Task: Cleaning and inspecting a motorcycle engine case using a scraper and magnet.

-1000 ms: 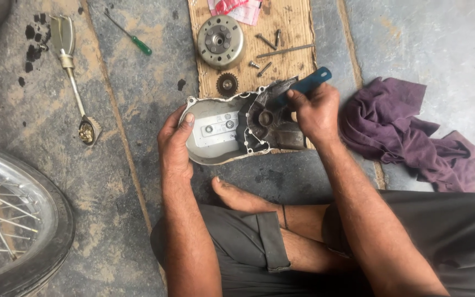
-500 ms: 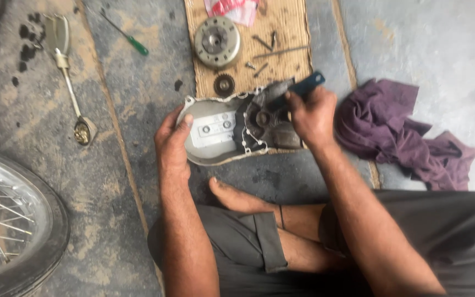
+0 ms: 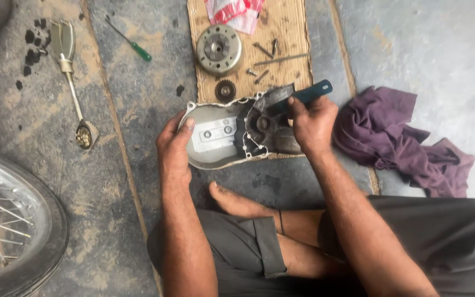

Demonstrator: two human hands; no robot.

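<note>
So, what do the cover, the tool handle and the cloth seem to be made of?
Cover: probably cast metal, dull silver-grey, with moulded bolt lugs on the rim.
Tool handle: likely plastic, smooth dark teal.
Cloth: soft woven fabric, purple, lying in crumpled folds.

Stained concrete floor (image 3: pixel 138 181) bearing cardboard sheet (image 3: pixel 290 27), green-handled screwdriver (image 3: pixel 130 41), purple rag (image 3: pixel 402 143), chrome mirror (image 3: pixel 72 82), spoked wheel (image 3: pixel 12 225), engine cover (image 3: pixel 221 137).

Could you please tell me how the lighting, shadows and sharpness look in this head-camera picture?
Head view: soft, even daylight with no harsh glare; faint shadows under the left hand and the engine cover; the right hand and its blue-handled tool are reasonably sharp; the wheel is cut off by the frame edge.
</note>
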